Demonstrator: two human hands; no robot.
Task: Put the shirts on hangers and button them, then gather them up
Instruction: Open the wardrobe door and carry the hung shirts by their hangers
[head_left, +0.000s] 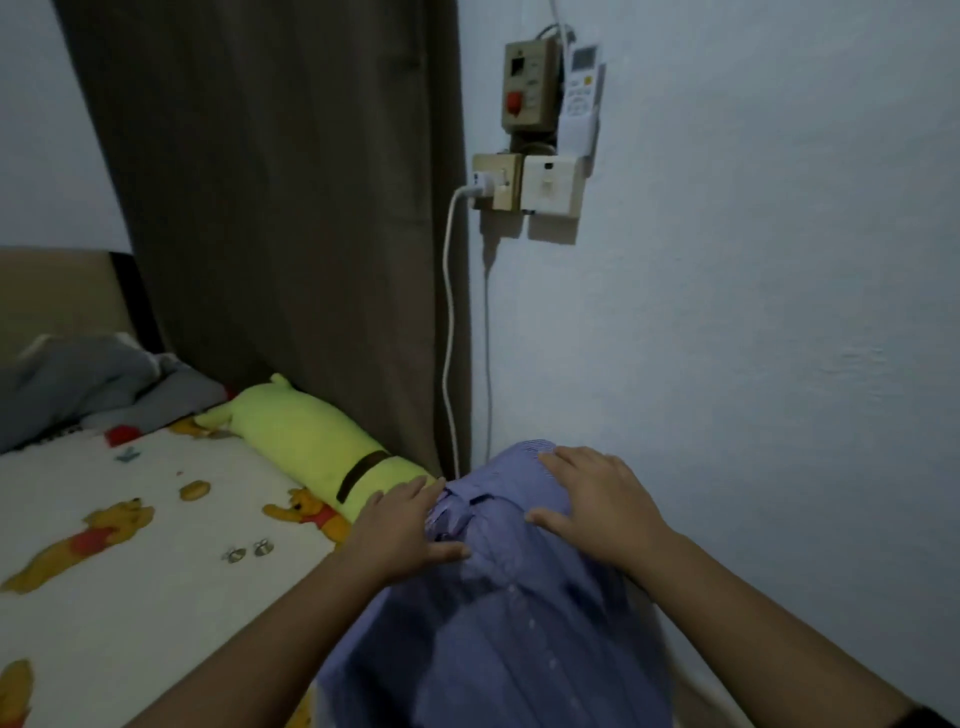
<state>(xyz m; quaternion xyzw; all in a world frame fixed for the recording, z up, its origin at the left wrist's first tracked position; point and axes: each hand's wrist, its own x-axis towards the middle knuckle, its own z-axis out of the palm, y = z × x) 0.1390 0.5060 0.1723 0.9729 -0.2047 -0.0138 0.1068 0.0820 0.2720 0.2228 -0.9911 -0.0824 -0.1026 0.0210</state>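
Both hands lie flat with fingers spread, left hand (402, 525) and right hand (589, 501) pressing the collar end of the blue shirt (498, 623) at the bed's near right edge; light, limp cloth, probably best held at the shoulders.

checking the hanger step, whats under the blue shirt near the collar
Only the blue shirt shows, with both hands on its shoulders. Any hanger underneath is covered.

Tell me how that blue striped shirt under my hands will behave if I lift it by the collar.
The blue striped shirt drapes in soft folds, so it will probably hang limp, not keep its shape. It looks like thin fabric, likely light. Both the left hand and the right hand lie flat on it; it may slide off without a hanger.
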